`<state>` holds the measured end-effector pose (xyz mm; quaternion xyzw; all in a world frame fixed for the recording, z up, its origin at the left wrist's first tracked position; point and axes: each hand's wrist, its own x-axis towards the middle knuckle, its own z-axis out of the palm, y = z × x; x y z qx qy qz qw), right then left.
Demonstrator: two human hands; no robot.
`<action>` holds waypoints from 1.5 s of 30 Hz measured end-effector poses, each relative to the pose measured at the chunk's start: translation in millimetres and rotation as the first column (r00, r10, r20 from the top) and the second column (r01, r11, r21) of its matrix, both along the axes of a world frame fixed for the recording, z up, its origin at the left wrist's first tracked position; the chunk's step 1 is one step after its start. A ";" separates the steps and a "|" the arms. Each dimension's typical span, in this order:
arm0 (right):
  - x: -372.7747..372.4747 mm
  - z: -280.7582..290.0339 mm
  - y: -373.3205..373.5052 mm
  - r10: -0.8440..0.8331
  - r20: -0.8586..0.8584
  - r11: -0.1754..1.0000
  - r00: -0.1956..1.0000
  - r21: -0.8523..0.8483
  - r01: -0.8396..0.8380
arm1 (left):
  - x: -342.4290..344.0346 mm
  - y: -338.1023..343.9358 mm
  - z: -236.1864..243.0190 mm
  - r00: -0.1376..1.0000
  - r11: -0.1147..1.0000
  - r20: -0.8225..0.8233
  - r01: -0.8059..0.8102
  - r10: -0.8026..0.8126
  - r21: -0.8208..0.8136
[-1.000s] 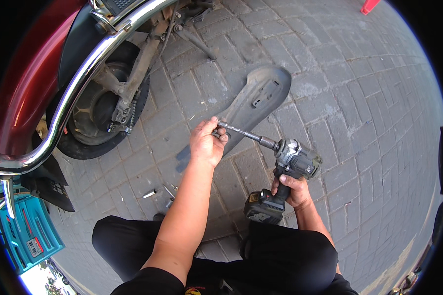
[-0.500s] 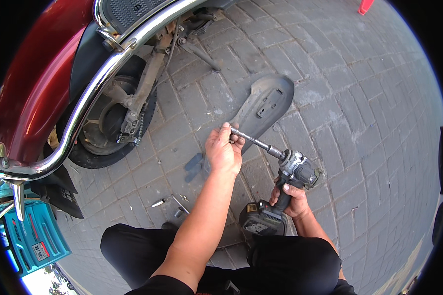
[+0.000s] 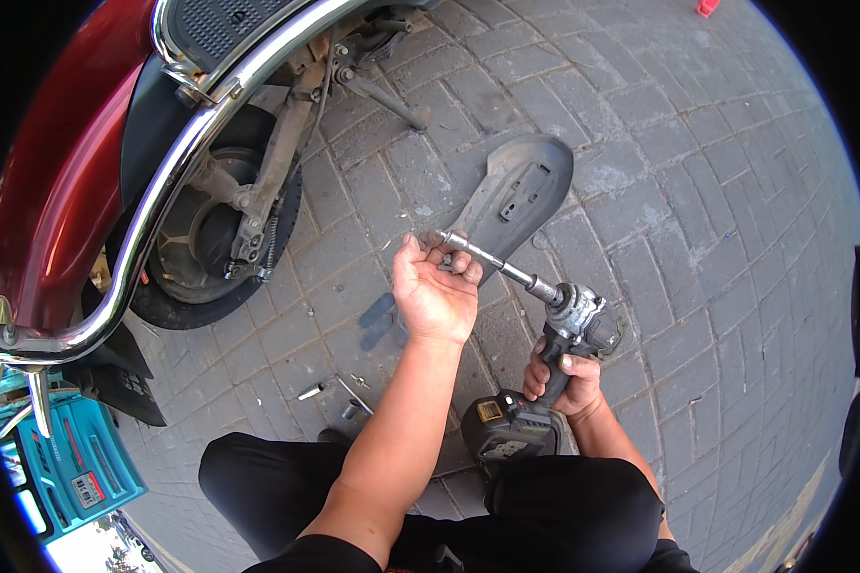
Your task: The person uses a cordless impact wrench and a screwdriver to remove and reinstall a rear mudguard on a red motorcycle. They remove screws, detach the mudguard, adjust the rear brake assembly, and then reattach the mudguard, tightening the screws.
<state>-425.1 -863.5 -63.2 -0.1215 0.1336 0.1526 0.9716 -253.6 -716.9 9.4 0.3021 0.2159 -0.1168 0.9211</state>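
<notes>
A black cordless impact wrench [image 3: 580,320] is gripped by its handle in my right hand [image 3: 575,382], its battery low near my knees. From its head a silver socket extension [image 3: 492,260] points up and left. My left hand [image 3: 437,296], palm up, has its fingers curled round the extension's far end, with the thumb lifted away. Something small and metallic shows between these fingers, too small to name. Beyond the hands a grey, rounded plastic cover [image 3: 526,186] lies on the paving, partly hidden by the left hand and the extension.
At left stands a red scooter [image 3: 76,172] with a chrome guard bar [image 3: 167,181], a wheel [image 3: 210,239] and a stand leg [image 3: 387,103]. Dark gloves [image 3: 377,320] and several small metal tools [image 3: 311,391] lie on the paving. A teal toolbox [image 3: 86,468] is at lower left.
My left thumb has come off the extension's end and the palm has turned up more. The wrench has shifted slightly right. The view has moved a little.
</notes>
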 end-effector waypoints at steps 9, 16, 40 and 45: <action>2.0 -0.6 -16.1 -0.073 0.039 0.997 0.997 -0.011 0.073 | 200.7 4.8 74.3 0.813 0.356 0.518 -0.416 -0.268 0.837; 5.5 -4.7 -16.0 -0.093 -0.014 0.994 0.996 -0.050 0.092 | 233.4 -20.7 47.1 0.837 -0.343 0.253 -0.449 -0.486 0.825; -10.9 8.0 -18.9 -0.232 -0.104 0.960 0.967 -0.183 0.211 | -26.3 46.7 -116.6 0.643 0.103 -0.213 0.417 -0.735 0.903; -8.9 10.7 -18.0 -0.232 -0.084 0.950 0.969 -0.235 0.207 | -69.5 52.2 -105.2 0.525 -0.220 -0.181 -0.012 -0.831 0.975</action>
